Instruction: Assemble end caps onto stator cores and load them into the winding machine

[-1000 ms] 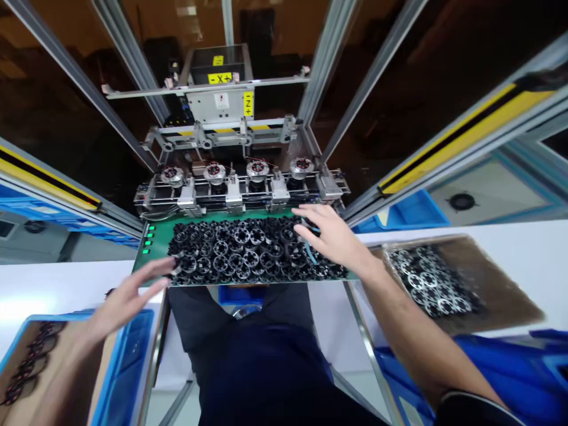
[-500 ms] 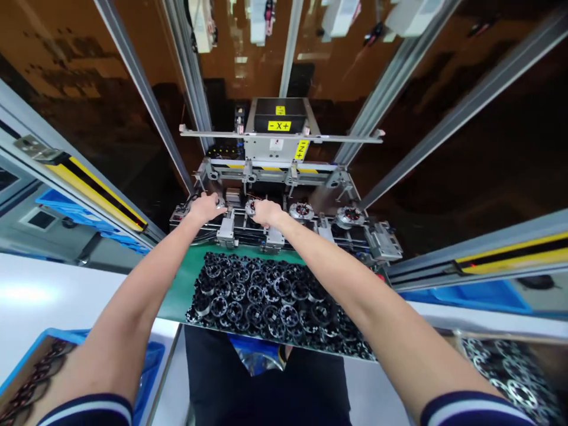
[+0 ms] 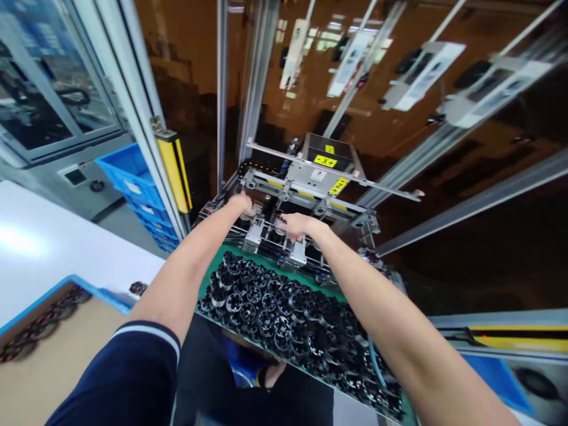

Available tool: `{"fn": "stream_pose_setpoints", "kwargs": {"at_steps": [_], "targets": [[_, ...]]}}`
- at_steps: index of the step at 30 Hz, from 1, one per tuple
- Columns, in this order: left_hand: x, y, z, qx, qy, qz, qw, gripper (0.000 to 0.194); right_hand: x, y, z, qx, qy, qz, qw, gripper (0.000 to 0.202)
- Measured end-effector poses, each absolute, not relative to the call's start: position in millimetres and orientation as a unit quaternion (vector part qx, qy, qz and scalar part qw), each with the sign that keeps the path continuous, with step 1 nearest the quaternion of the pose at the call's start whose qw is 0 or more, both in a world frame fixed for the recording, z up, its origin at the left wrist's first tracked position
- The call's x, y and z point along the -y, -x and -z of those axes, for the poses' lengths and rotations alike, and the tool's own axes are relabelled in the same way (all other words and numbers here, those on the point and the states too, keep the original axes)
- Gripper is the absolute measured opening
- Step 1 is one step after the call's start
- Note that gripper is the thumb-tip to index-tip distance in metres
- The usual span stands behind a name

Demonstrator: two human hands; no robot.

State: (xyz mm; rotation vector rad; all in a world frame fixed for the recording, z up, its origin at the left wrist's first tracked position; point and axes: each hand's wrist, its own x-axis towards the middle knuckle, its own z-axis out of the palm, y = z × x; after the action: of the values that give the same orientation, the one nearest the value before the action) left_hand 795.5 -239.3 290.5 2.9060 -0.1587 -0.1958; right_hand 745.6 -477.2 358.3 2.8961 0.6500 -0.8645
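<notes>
Over the machine's fixture rail, both arms reach forward. My left hand is curled down at the leftmost station, beside a metal round part; blur and the hand itself hide what its fingers hold. At the station to its right, my right hand has its fingers closed on a round motor stator with dark and reddish windings. My right forearm covers the stations further right, except for another stator at the far end. Many black ring-shaped parts lie in front on a green mat.
A metal bar and a box with yellow labels stand behind the fixture. Yellow-black strips mark the frame posts. On the left are stacked blue bins, a cardboard-lined blue tray and a loose wound ring.
The view has swung and tilted, showing more of the left side. Both hands remain at the same two stations. My left hand looks more curled, and my right hand stays on the stator.
</notes>
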Motion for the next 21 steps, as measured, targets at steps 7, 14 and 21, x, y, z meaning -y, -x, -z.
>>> {"fn": "stream_pose_setpoints", "kwargs": {"at_steps": [7,14,21], "targets": [[158.3,-701.0,-288.5,0.097,-0.979,0.154,0.093,0.038,438.8,-652.0,-340.7,-0.470,-0.858,0.207,-0.004,0.033],[105.6,-500.4,-198.9,0.013,-0.958,0.284,0.046,0.030,306.2,-574.5,-272.0,-0.522,-0.827,0.205,0.037,0.038],[98.9,-419.8,-162.1,-0.066,-0.972,0.211,0.078,0.036,265.1,-517.6,-214.8,-0.499,-0.824,0.254,0.087,0.047]]}}
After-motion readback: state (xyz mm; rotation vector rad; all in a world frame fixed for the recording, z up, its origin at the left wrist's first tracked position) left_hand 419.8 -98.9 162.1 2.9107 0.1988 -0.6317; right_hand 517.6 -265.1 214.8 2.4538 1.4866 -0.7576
